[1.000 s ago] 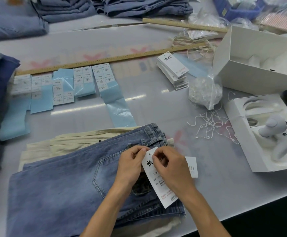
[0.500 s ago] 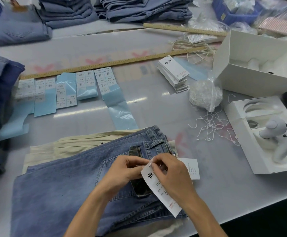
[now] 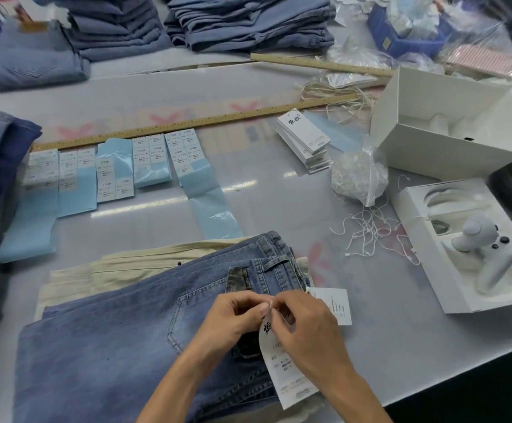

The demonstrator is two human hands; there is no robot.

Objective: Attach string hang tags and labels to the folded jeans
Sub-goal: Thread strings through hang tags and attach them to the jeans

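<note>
Grey table (image 3: 279, 209), folded blue jeans (image 3: 111, 346), hands pinching white hang tag (image 3: 288, 374)

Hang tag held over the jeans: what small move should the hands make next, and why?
Probably carry the tag's top to the belt loop and tie it there. Both hands, left and right, pinch the top of the hang tag above the jeans, with what looks like a thin string at the fingertips; no knot to the jeans is visible yet.

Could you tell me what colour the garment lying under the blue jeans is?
Cream garment, clearest in the head view.
</note>
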